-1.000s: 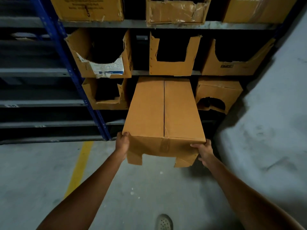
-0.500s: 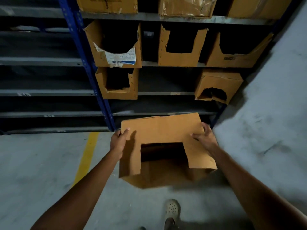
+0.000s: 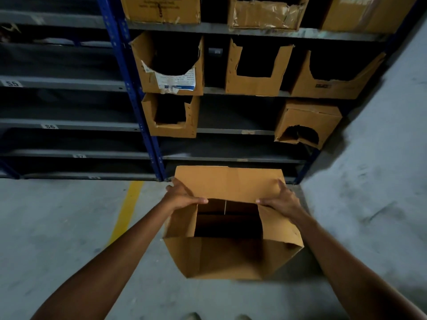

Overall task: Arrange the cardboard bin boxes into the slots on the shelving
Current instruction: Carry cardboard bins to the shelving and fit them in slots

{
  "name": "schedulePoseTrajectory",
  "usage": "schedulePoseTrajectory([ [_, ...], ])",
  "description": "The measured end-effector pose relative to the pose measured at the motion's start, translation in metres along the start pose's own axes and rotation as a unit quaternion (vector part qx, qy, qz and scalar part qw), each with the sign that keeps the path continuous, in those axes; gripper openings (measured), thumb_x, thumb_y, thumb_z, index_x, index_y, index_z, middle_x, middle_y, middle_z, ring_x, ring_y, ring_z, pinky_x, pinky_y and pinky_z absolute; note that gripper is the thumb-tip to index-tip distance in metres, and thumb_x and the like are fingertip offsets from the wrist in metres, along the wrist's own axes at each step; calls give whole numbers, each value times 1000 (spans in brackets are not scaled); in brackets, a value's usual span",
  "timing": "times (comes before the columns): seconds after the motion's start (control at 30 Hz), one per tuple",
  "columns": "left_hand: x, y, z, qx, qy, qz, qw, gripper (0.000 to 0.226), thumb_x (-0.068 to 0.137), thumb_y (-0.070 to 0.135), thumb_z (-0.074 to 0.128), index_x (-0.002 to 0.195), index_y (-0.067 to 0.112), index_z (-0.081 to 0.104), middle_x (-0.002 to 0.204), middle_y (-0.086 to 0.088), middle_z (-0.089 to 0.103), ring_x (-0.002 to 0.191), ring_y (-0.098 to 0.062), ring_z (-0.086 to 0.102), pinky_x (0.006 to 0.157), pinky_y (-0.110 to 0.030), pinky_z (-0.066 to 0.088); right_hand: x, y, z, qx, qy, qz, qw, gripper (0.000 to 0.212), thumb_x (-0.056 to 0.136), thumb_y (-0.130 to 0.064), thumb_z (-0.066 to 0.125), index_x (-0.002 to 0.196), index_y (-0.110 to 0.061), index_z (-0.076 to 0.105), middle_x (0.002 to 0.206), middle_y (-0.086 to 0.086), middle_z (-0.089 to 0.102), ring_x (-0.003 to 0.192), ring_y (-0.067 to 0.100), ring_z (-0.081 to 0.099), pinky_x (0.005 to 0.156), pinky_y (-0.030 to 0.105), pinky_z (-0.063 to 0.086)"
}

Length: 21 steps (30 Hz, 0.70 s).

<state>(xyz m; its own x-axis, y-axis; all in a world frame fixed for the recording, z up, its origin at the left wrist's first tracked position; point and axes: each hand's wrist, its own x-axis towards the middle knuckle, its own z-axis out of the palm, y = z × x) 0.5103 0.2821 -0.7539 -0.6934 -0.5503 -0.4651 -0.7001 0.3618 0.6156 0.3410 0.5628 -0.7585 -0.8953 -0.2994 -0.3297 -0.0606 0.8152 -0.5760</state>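
Note:
A brown cardboard bin box [image 3: 228,257] with a square cut-out in its front hangs low over the floor, its cut-out face turned up toward me. My left hand [image 3: 181,195] grips the box's upper left edge, thumb at the cut-out's corner. My right hand [image 3: 280,198] grips the upper right edge the same way. On the shelving [image 3: 235,131], a bin box [image 3: 171,116] sits at the left and another [image 3: 307,122] at the right of one level, with a dark gap between them.
Three more cut-out bins [image 3: 256,68] stand on the level above, and closed boxes above those. A blue upright [image 3: 136,105] divides two shelf bays. A grey wall [image 3: 379,172] closes the right side. A yellow line [image 3: 126,209] runs along the concrete floor.
The box was pulled out of the shelf's middle gap, tipped so its cut-out faces up, and lowered toward the floor. Both hands shifted from its bottom edge to the top edge.

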Motion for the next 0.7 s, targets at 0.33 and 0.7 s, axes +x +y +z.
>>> schedulePoseTrajectory([
  [0.33, -11, 51, 30, 125, 128, -6, 984, 123, 70, 49, 79, 155, 23, -6, 151, -21, 21, 135, -39, 32, 102, -47, 43, -2, 19, -31, -12, 20, -2, 1000, 117, 63, -59, 83, 152, -30, 12, 153, 18, 22, 138, 44, 23, 109, 55, 33],
  [0.7, -27, 134, 51, 302, 138, 147, 932, 132, 65, 54, 81, 155, 8, -3, 151, -15, 29, 135, -35, 37, 108, -48, 34, 1, -34, -42, -99, -3, -234, 967, 121, 68, -54, 81, 156, -28, 1, 163, 4, -12, 149, 27, -13, 119, 56, 12],
])
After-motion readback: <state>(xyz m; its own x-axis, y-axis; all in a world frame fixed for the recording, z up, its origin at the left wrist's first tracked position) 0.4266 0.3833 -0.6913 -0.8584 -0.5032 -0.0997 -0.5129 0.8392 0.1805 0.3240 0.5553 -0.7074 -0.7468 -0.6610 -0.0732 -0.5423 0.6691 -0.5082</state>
